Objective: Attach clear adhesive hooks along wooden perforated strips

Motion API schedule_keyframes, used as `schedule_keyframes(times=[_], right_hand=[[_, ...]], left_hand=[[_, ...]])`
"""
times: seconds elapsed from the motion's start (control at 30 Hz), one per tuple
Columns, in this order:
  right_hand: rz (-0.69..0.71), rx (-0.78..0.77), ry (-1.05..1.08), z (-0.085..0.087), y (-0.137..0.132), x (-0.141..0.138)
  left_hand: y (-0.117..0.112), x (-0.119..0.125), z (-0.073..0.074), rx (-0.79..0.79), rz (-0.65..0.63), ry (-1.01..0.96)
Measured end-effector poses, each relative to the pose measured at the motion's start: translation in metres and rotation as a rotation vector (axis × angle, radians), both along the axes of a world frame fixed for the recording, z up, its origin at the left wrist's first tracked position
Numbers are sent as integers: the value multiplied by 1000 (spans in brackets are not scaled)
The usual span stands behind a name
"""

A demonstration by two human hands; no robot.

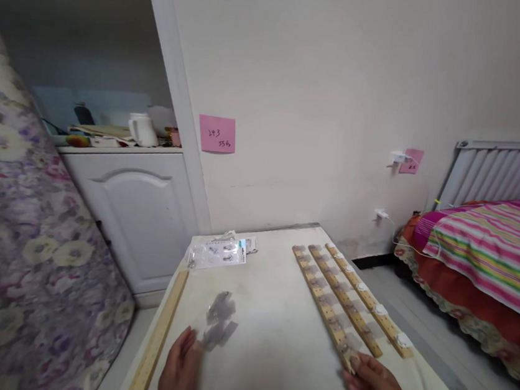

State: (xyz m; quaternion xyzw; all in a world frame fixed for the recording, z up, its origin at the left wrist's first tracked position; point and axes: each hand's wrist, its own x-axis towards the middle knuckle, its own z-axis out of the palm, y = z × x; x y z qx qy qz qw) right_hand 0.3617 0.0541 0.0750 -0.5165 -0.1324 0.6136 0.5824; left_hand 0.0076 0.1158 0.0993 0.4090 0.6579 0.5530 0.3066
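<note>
My right hand (pixel 376 387) pinches the near end of a wooden strip (pixel 317 289) with drilled holes and a row of grey translucent pieces along it. Beside it lie a second strip (pixel 345 295) with similar grey pieces and a third strip (pixel 384 319) bearing white round pieces. My left hand (pixel 180 370), slightly blurred, is over the left part of the table with its fingers curled together; whatever may be in them is hidden. Just beyond it rests a small pile of grey translucent pieces (pixel 220 319). A bare wooden strip (pixel 157 336) lies along the left edge.
Clear plastic packaging (pixel 218 253) with printed cards lies at the far left of the white table (pixel 262 295). A wall stands behind the table. On the left are a cabinet (pixel 139 219) and a floral curtain (pixel 37 257); a bed (pixel 493 246) is at right.
</note>
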Motion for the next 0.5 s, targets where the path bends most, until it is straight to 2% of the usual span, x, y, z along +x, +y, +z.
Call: schedule_keyframes(times=[0.27,0.4,0.5], right_hand=[[125,29,-2,11,-2,-23],[124,42,33,12,-8,-39],[132,20,47,5,-14,-59]], left_hand=[[-4,-3,-12,-2,-10,36],[-9,-1,-20,119,-46,207],[-15,8,-30,213,-99,316]])
